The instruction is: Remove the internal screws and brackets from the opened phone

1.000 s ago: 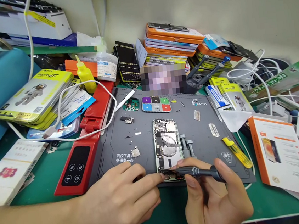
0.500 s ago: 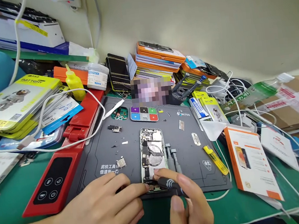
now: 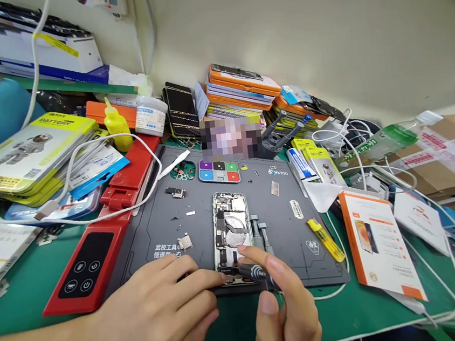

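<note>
An opened smartphone (image 3: 238,239) lies face up on a dark work mat (image 3: 282,230), its boards, flex cables and a round coil exposed. My left hand (image 3: 156,308) lies palm down with fingers stretched out, the index fingertip touching the phone's lower left corner. Between the thumb and fingers of my right hand (image 3: 284,305) is a dark-handled screwdriver (image 3: 254,271), slanted over the phone's lower end; its tip is hard to make out. The right index finger reaches onto the phone's inside. Left of the phone lie a small metal bracket (image 3: 184,242) and a camera-like module (image 3: 175,193).
Two grey screwdrivers (image 3: 265,238) lie just right of the phone, and a yellow tool (image 3: 326,240) farther right. A coloured parts tray (image 3: 218,171) sits at the back. A red folding device (image 3: 79,273), cables and battery packs (image 3: 30,153) crowd the left; an orange-white box (image 3: 382,246) stands right.
The view has shifted slightly. My right hand and the screwdriver have moved a little up and left over the phone's lower end. My left fingertip stays at the phone's corner.
</note>
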### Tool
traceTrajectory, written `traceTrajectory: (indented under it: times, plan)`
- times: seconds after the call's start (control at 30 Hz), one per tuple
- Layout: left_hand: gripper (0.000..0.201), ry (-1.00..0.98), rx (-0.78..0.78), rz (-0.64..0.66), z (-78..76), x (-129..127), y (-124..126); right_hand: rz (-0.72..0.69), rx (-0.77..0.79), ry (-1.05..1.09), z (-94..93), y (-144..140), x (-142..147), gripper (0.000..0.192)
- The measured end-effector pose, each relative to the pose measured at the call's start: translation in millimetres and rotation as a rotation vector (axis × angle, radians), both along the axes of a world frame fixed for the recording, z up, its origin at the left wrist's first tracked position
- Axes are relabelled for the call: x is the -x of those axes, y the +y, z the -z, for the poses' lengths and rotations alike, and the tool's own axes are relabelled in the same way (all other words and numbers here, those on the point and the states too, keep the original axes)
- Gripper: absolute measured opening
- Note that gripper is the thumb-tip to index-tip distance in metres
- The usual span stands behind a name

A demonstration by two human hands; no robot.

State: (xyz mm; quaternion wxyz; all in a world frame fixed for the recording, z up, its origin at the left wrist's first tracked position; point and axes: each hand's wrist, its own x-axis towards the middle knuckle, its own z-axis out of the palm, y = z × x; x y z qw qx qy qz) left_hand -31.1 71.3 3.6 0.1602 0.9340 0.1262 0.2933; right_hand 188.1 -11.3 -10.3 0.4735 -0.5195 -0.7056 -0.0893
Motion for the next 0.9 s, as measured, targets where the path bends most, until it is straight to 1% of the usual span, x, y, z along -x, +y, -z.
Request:
traceTrajectory:
  times: [0.1,0.2,0.23,0.3,0.37,0.47,0.5,0.6,0.77,0.9]
  plan:
    - [0.018,0.002,0.017,0.004,1.1,-0.3,0.8,0.006,-0.002,-0.022,1.2,-1.2,1.5,0.06]
    - [0.017,-0.007,0.027,-0.006,0.5,0.1,1.5,0.093,-0.025,0.021,3.9,-3.7,4.1,0.059]
    - [0.017,-0.011,0.029,-0.007,-0.5,0.7,1.7,0.093,-0.019,0.031,4.6,-4.0,4.6,0.06]
    - [0.018,-0.026,0.037,-0.003,-3.3,2.2,2.3,0.028,0.002,0.033,5.5,-3.3,4.9,0.068]
    - [0.017,-0.049,0.052,0.013,-6.0,3.8,2.8,-0.018,-0.017,0.043,5.9,-1.2,4.6,0.073]
    - [0.019,-0.065,0.047,0.033,-7.6,4.4,3.5,0.039,-0.069,0.082,6.0,1.1,3.9,0.065]
    - [0.021,-0.064,0.04,0.037,-7.6,4.2,3.7,0.036,-0.049,0.078,6.1,1.1,3.6,0.065]
    - [0.025,-0.067,0.028,0.03,-6.9,2.9,4.0,-0.02,0.035,0.056,6.1,-1.1,3.8,0.077]
    - [0.026,-0.044,0.023,0.036,-6.7,0.9,3.3,0.062,0.028,0.132,5.4,-3.9,5.4,0.072]
    - [0.025,-0.027,0.007,0.034,-5.9,0.7,2.2,-0.024,0.058,0.089,3.8,-0.1,-0.2,0.078]
